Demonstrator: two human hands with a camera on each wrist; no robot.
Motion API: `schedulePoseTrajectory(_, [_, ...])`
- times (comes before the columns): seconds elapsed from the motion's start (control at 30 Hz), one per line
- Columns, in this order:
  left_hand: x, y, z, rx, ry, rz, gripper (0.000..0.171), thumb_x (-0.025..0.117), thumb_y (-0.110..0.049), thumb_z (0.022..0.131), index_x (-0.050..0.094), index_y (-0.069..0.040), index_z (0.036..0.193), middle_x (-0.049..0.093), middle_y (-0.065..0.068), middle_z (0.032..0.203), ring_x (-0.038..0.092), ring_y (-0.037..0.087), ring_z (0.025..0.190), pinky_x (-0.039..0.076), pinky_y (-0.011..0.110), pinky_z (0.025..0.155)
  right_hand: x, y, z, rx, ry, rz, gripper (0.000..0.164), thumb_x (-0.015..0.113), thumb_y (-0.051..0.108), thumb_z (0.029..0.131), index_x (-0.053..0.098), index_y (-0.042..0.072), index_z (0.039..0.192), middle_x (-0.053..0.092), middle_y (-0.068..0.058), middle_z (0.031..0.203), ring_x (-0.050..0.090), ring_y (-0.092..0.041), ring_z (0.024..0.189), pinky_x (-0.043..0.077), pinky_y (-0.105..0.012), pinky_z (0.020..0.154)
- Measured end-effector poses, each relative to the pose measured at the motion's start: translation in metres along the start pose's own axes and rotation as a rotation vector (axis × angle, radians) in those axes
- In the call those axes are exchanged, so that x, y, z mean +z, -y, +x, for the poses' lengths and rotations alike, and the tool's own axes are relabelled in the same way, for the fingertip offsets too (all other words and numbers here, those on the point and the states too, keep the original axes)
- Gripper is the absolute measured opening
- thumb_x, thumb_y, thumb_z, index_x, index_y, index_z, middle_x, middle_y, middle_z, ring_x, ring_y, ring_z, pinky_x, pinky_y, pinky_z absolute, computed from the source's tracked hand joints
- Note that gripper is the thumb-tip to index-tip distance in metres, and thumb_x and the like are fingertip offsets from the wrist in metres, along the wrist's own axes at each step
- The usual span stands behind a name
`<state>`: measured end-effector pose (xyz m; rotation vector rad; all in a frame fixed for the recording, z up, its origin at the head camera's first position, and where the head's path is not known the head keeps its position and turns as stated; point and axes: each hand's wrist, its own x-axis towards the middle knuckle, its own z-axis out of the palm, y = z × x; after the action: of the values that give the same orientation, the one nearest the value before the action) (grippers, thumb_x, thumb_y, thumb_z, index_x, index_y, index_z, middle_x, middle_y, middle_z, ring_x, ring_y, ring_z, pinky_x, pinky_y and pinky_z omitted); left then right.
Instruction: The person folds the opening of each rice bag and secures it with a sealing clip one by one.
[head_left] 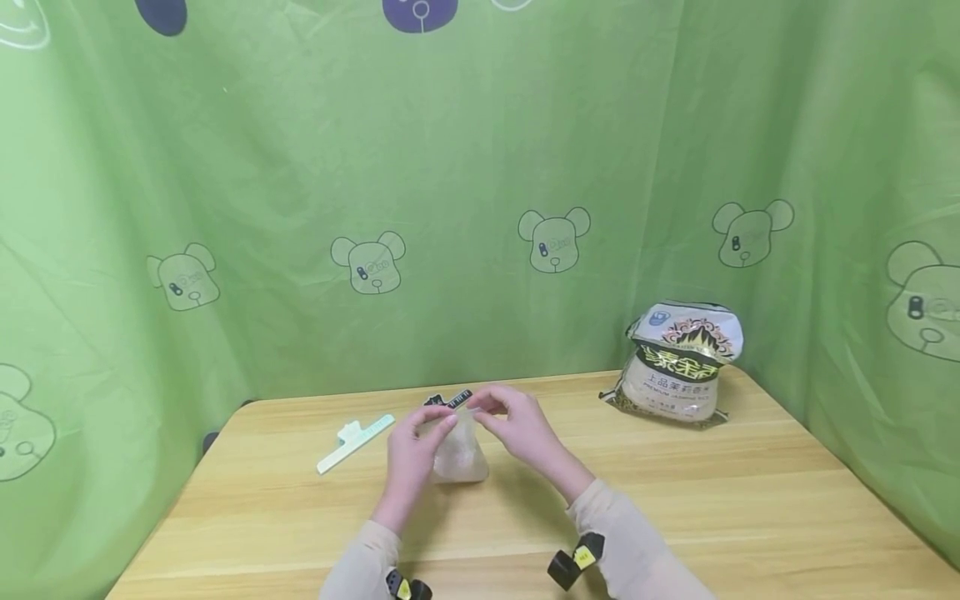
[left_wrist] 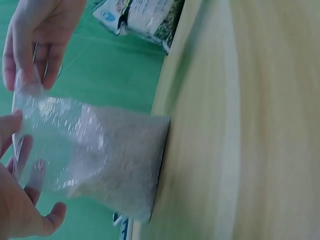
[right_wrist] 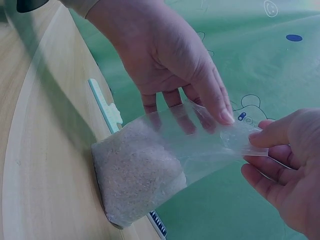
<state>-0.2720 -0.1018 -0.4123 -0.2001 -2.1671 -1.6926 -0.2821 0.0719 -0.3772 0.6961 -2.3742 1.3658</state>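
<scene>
The left hand (head_left: 411,450) holds one side of the clear bag (head_left: 462,460)'s top between thumb and fingers; the right hand (head_left: 525,425) pinches the other. Standing on the table (head_left: 720,517), its lower part looks filled with rice (right_wrist: 135,172), its top unclipped. The mint clip (head_left: 356,442) and piano-key clip (head_left: 460,399) lie unused nearby; the printed rice bag (head_left: 667,371) stands well apart.

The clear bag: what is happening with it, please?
A person's left hand and right hand pinch the top of the clear bag, which stands on the table with pale grains inside. It is unclipped: a green clip lies to its left, a black clip behind. A rice pack stands farther right.
</scene>
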Motion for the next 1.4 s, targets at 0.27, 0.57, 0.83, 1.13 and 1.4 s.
schedulePoseTrajectory(0.27, [-0.018,0.007,0.01,-0.014,0.098,0.072,0.023,0.074,-0.027,0.085,0.074,-0.013,0.102,0.075,0.004,0.105,0.066,0.021,0.105,0.052,0.042,0.097,0.0,-0.001,0.0,0.005,-0.001,0.0,0.014,0.068,0.004,0.087,0.07,0.01,0.1,0.074,-0.005,0.097,0.069,-0.019,0.089,0.058,-0.033,0.083])
schedulePoseTrajectory(0.57, [-0.033,0.015,0.016,-0.052,0.144,0.128,0.024,0.074,-0.027,0.085,0.074,-0.012,0.104,0.075,0.004,0.105,0.067,0.02,0.102,0.054,0.042,0.093,-0.001,0.0,0.0,0.016,0.005,0.012,0.014,0.068,0.004,0.087,0.07,0.01,0.1,0.074,-0.006,0.098,0.069,-0.019,0.089,0.058,-0.028,0.082])
schedulePoseTrajectory(0.83, [-0.041,0.02,0.018,-0.055,0.176,0.132,0.021,0.073,-0.025,0.085,0.075,-0.013,0.102,0.075,0.005,0.108,0.067,0.023,0.108,0.051,0.044,0.1,-0.001,-0.001,0.0,0.017,0.003,0.016,0.014,0.068,0.004,0.087,0.07,0.009,0.1,0.074,-0.006,0.098,0.069,-0.019,0.088,0.057,-0.027,0.081])
schedulePoseTrajectory(1.13, [-0.045,0.022,0.019,-0.056,0.207,0.104,0.022,0.07,-0.025,0.088,0.074,-0.011,0.105,0.073,0.008,0.112,0.065,0.026,0.113,0.048,0.047,0.103,0.0,-0.003,0.0,0.012,0.01,0.012,0.013,0.067,0.005,0.087,0.07,0.009,0.1,0.074,-0.007,0.099,0.069,-0.019,0.088,0.057,-0.027,0.081])
schedulePoseTrajectory(1.4, [-0.045,0.019,0.019,-0.065,0.226,0.137,0.03,0.072,-0.029,0.087,0.072,-0.012,0.111,0.073,0.006,0.113,0.065,0.024,0.11,0.05,0.046,0.1,-0.001,-0.004,0.0,0.004,0.006,0.014,0.014,0.067,0.004,0.087,0.069,0.009,0.101,0.074,-0.007,0.099,0.068,-0.018,0.088,0.057,-0.027,0.081])
